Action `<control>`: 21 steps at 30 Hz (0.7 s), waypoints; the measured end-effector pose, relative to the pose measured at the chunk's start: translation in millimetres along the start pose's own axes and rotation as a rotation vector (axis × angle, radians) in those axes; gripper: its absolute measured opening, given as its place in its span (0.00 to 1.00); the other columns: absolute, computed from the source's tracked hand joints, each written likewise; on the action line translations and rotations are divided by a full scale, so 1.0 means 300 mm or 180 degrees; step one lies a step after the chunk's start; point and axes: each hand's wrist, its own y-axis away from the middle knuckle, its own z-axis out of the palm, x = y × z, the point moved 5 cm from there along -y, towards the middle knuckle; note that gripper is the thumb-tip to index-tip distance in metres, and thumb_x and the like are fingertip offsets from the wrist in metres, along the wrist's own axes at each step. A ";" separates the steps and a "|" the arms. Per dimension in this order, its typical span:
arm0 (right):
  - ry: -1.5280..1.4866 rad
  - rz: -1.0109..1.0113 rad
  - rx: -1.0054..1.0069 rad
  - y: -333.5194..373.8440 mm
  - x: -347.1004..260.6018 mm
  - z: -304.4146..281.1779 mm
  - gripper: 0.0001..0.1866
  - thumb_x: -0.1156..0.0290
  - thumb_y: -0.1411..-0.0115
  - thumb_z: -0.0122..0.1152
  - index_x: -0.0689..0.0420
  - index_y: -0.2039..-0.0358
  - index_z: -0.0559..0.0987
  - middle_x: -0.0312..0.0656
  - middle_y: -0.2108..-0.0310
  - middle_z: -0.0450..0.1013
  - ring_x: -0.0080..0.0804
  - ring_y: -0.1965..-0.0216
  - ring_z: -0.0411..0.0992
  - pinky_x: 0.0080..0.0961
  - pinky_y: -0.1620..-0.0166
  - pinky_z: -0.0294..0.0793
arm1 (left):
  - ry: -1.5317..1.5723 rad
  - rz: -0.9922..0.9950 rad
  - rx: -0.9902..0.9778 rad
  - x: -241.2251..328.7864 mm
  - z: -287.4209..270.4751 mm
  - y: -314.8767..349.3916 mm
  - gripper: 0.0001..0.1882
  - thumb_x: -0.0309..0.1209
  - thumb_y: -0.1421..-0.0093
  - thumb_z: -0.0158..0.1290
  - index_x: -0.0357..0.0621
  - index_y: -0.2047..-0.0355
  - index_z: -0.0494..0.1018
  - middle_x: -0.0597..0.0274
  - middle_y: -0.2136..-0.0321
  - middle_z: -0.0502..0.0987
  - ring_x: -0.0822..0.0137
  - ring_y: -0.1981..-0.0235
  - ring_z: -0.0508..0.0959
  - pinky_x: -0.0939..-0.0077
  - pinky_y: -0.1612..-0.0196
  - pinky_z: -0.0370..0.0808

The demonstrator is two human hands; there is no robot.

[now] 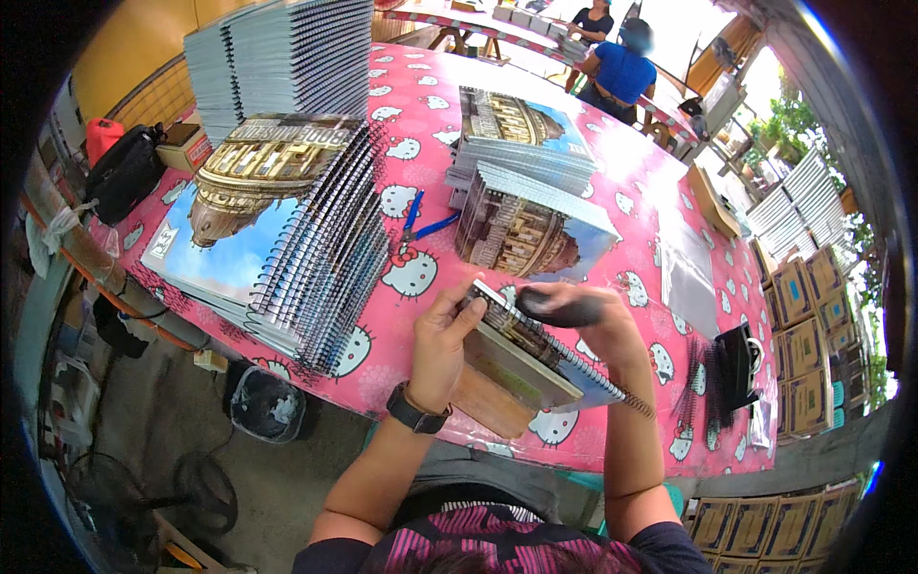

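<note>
My left hand [443, 335] pinches the upper left corner of a spiral-bound book [524, 333], thumb on top. The book is tilted, and a coil [639, 406] runs along its edge and sticks out beyond the near right end. Over that bound edge is my right hand [598, 320], its fingers dark, either covered or around something black; blur hides which. Below the book lie a grey-green slab [516, 368] and a brown wooden block [490, 397]. Beyond my hands stands a stack of picture-covered books [535, 225], with blue-handled pliers [421, 225] to its left.
Tall piles of coil-bound books [273, 215] fill the table's left side. Loose black coils [703, 383] lie by a black holder [736, 368] at right. A clear plastic sheet [686, 277] rests nearby. Cartons [808, 335] stand beyond the right edge; two people sit farther back.
</note>
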 end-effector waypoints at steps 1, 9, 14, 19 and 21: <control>0.1144 0.0561 0.0195 -0.017 0.026 -0.016 0.25 0.57 0.42 0.54 0.71 0.58 0.76 0.48 0.58 0.75 0.33 0.55 0.72 0.26 0.48 0.67 | 0.0054 0.0007 -0.0009 -0.001 -0.005 -0.009 0.17 0.24 0.41 0.53 0.38 0.50 0.72 0.70 0.63 0.74 0.78 0.61 0.71 0.83 0.55 0.67; 0.1899 0.0887 0.0124 -0.046 0.054 -0.039 0.29 0.53 0.41 0.54 0.69 0.53 0.74 0.44 0.58 0.75 0.30 0.58 0.71 0.26 0.51 0.67 | -0.0026 -0.0065 -0.0064 -0.009 -0.001 -0.005 0.17 0.24 0.41 0.54 0.38 0.50 0.72 0.70 0.64 0.74 0.77 0.61 0.71 0.83 0.54 0.66; 0.0268 0.0471 0.0018 -0.052 0.049 -0.004 0.24 0.57 0.40 0.55 0.66 0.54 0.75 0.41 0.62 0.75 0.27 0.60 0.71 0.25 0.54 0.68 | -0.0115 0.0052 -0.0054 -0.006 -0.003 -0.012 0.17 0.24 0.41 0.54 0.38 0.51 0.72 0.69 0.62 0.75 0.76 0.60 0.72 0.81 0.53 0.67; 0.2924 0.0672 0.0321 -0.004 0.105 -0.068 0.23 0.56 0.43 0.60 0.61 0.54 0.75 0.43 0.62 0.75 0.35 0.58 0.71 0.29 0.54 0.69 | -0.0074 -0.0082 -0.0171 -0.007 -0.009 -0.012 0.16 0.21 0.41 0.52 0.37 0.52 0.71 0.66 0.60 0.75 0.75 0.58 0.72 0.81 0.51 0.67; 0.3690 0.0245 0.0509 0.086 0.068 -0.104 0.23 0.58 0.45 0.62 0.59 0.54 0.75 0.43 0.62 0.75 0.39 0.58 0.70 0.31 0.54 0.70 | -0.0302 0.0012 -0.0286 0.004 0.016 -0.015 0.14 0.22 0.42 0.54 0.37 0.55 0.73 0.66 0.61 0.75 0.75 0.60 0.73 0.81 0.53 0.68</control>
